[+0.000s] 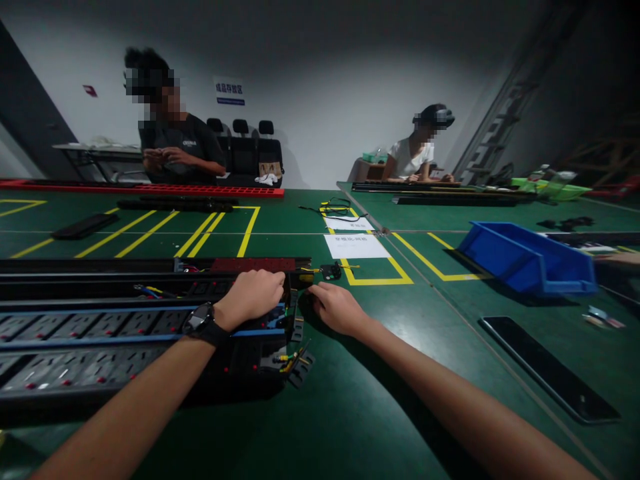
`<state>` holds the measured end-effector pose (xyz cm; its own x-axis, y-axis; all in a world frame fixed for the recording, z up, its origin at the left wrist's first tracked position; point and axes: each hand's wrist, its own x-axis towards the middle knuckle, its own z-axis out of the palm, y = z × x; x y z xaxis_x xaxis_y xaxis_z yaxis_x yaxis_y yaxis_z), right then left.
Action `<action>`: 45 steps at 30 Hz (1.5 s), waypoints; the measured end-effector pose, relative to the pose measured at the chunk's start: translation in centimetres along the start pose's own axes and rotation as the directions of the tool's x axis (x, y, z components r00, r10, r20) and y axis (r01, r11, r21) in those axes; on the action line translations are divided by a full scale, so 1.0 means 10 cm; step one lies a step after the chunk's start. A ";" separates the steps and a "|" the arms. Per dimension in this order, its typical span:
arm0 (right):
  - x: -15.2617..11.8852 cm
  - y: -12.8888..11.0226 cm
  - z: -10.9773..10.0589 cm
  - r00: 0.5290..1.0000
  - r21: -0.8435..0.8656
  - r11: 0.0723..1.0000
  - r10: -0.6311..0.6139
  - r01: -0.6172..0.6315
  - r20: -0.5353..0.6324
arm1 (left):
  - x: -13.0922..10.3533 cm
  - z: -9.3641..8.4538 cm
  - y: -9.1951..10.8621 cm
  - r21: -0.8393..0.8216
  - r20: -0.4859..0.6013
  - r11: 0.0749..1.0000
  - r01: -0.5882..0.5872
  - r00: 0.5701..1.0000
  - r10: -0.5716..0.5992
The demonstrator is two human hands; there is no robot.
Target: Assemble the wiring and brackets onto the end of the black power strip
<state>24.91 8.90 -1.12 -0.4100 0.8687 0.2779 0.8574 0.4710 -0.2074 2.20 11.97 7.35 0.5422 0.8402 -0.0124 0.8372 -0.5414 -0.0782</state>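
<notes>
Long black socket strips point(100, 325) lie side by side at the left, with wires and small end pieces at their right ends. My left hand point(255, 295), a watch on its wrist, rests over the right end of one black strip, its fingers bent and closed; what they hold is hidden. Just to the right, my right hand point(334, 305) is at the same strip's end, its fingers curled together near a yellow part; anything between them is too small to name. Beyond it lies a small black end piece point(330, 271) with yellow wires.
A blue bin point(530, 263) and a dark phone-like slab point(547, 367) are on the right. White paper sheets point(357, 246) and black cables point(336, 210) lie ahead. Two people work across the green table point(380, 320), near a red strip point(250, 192) and black strips.
</notes>
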 end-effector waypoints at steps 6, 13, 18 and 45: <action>0.00 -0.02 -0.03 1.000 0.008 1.000 0.017 -0.017 0.020 | 0.00 0.01 -0.01 0.036 0.021 0.999 -0.012 1.000 0.011; -0.01 -0.01 -0.01 1.000 0.041 0.999 0.011 -0.011 0.000 | 0.01 0.06 -0.03 0.078 0.015 0.996 -0.050 0.999 0.049; -0.01 0.00 0.00 1.000 0.036 0.999 0.006 -0.006 -0.004 | 0.00 0.04 -0.02 0.090 0.017 0.994 -0.061 0.998 0.059; 0.02 0.69 -0.17 0.888 -0.174 0.908 0.307 -0.381 -0.342 | 0.01 0.05 -0.03 0.064 0.028 0.995 -0.075 0.997 0.073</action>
<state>31.24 12.07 -0.87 0.0059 0.8637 0.5039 0.9889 0.0697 -0.1310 1.97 12.28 6.88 0.5998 0.7988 -0.0460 0.7878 -0.5996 -0.1409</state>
